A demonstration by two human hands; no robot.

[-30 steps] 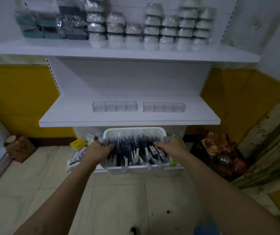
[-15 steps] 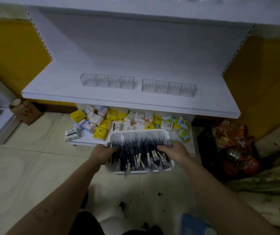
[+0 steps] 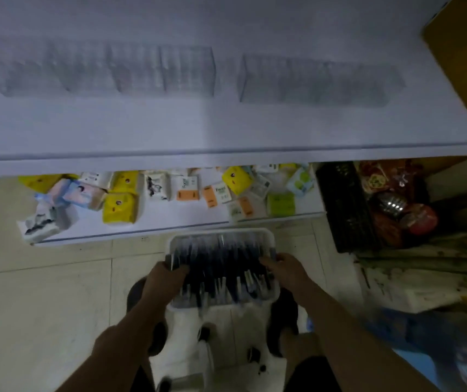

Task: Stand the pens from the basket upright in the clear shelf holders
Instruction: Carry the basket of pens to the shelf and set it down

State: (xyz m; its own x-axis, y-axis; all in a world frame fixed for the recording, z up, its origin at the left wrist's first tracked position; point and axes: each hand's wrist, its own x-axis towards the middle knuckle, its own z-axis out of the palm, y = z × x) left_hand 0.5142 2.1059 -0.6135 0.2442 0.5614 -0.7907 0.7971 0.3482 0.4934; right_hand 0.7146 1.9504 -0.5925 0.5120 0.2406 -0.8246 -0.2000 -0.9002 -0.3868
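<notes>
— How many holders are there?
— Two clear holders (image 3: pixel 107 70), side by side on the white shelf (image 3: pixel 226 131), back from its front edge.
— And the pens (image 3: pixel 226 264)?
— Too many to count, all in one white basket (image 3: pixel 221 231), held over the floor.
— Who holds it?
— The left hand (image 3: pixel 167 281) and the right hand (image 3: pixel 283 267), each grip closed on a side rim.
</notes>
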